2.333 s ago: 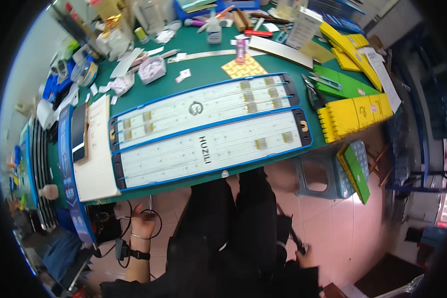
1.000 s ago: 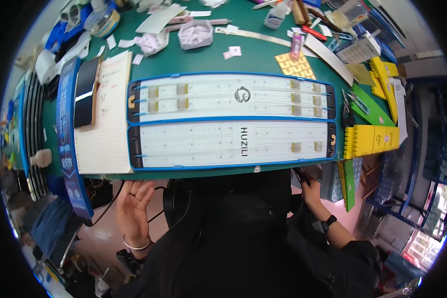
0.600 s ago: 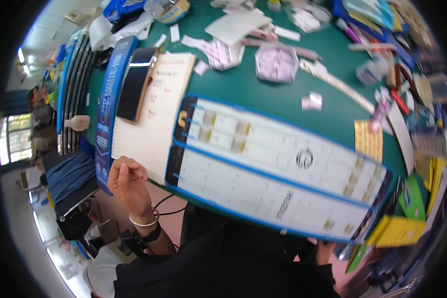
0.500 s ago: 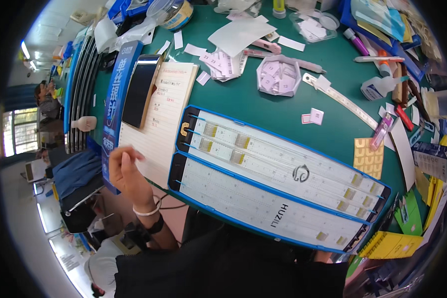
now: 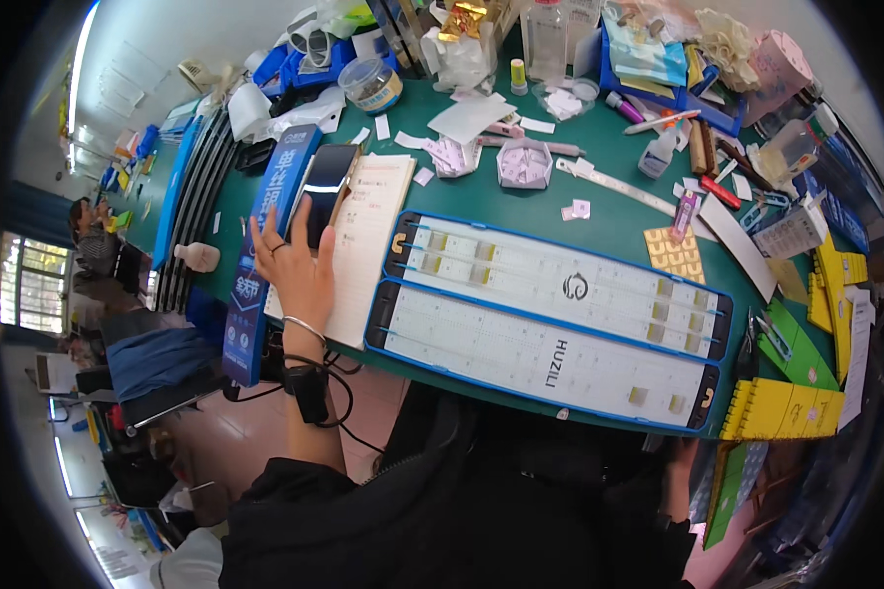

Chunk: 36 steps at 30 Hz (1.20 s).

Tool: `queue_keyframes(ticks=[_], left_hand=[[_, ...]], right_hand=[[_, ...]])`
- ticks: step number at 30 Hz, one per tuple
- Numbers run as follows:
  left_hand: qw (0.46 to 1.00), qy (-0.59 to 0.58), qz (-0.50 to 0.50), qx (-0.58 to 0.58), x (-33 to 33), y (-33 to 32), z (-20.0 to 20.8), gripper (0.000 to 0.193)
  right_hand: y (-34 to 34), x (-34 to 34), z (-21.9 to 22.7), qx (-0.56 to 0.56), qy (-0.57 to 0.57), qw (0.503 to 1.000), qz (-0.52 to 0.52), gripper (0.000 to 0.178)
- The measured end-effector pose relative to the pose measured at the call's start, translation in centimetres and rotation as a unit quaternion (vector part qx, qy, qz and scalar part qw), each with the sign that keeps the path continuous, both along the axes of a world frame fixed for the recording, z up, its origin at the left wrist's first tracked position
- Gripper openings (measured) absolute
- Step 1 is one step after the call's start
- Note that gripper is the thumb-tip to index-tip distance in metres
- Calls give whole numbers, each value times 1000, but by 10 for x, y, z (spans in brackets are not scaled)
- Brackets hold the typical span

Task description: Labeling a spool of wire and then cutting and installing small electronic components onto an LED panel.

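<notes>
The left hand has advanced, bringing the phone on the notebook's left side within reach; its fingers are spread wide, gripping nothing; the right hand's hidden fingers I cannot tell

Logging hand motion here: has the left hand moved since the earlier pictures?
Yes: the left hand has moved forward, from around the near edge of the notebook to the dark phone.
</notes>
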<state>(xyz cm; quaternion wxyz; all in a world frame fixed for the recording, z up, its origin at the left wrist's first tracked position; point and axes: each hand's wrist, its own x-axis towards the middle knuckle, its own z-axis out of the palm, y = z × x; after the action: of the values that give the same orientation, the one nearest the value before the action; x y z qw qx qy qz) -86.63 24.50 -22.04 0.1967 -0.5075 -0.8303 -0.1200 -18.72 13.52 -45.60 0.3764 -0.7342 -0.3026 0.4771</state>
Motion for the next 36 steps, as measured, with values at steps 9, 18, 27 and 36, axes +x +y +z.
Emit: queue_keyframes(ticks=[9, 18, 27, 36], left_hand=[[993, -92, -28, 73, 6, -15, 11, 71], [987, -88, -33, 132, 4, -24, 11, 65], [895, -305, -168, 277, 9, -38, 15, 26], [839, -458, -201, 216, 62, -46, 21, 18]], right_hand=[[1, -19, 21, -13, -72, 997, 19, 57], [44, -53, 62, 9, -296, 914, 279, 57], [18, -76, 206, -57, -429, 770, 469, 51], [11, -90, 322, 67, -311, 778, 542, 14]])
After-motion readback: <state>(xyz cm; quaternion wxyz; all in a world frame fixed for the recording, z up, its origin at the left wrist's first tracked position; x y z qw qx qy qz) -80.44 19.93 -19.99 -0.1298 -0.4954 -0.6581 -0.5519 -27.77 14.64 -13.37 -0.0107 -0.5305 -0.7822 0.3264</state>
